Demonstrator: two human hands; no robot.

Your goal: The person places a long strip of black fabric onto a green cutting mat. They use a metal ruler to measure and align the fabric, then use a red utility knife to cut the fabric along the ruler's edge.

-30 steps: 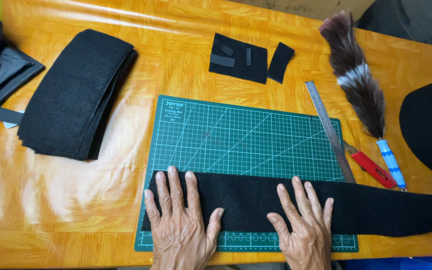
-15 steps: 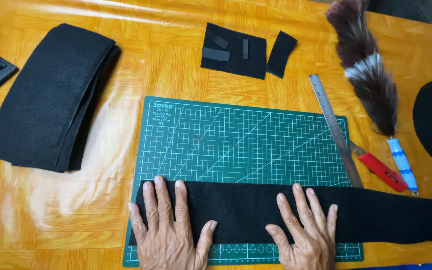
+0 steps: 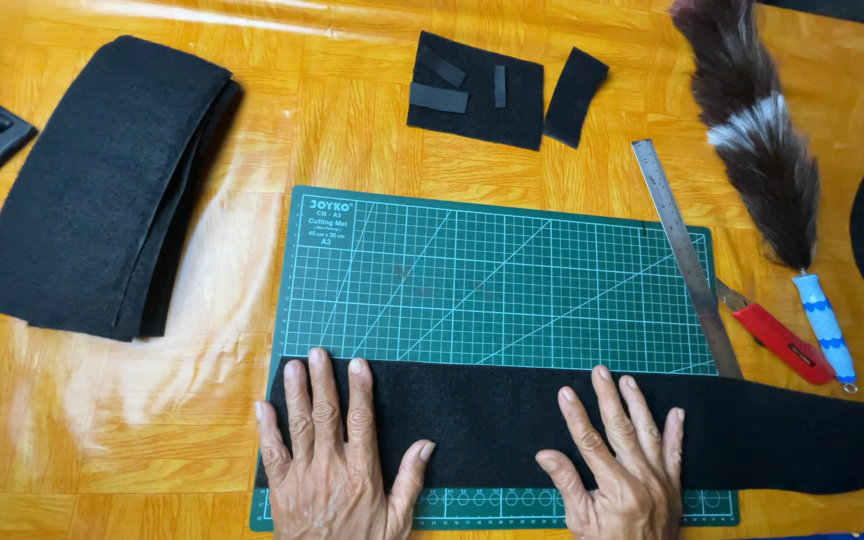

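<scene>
Hands lie flat on a long strip of black felt (image 3: pixel 512 425) that runs across the near edge of the green cutting mat (image 3: pixel 492 290) and trails off to the right past the mat's border. The left hand (image 3: pixel 337 465) presses its fingers spread and palm down on the strip's left end; the right hand (image 3: pixel 617 465) does the same a little right of the strip's middle. Neither hand grips anything, both are open and only press.

To do this smoothing well, I judge that the pressure should be even and the strip's far edge kept parallel to the mat's grid lines, so that no ripple forms between the two palms.

Just beyond the right hand's fingertips a steel ruler (image 3: pixel 685 255) lies slantwise, its near end touching the strip's far edge. Beside it to the right rest a red utility knife (image 3: pixel 782 345) and a fur tail with a blue and white handle (image 3: pixel 757 150). Far beyond the left hand sits a stack of folded black felt (image 3: pixel 102 190); straight ahead past the mat lie small black offcuts (image 3: pixel 497 90). The ruler's end is the only thing crowding the strip; the mat's middle is bare.
</scene>
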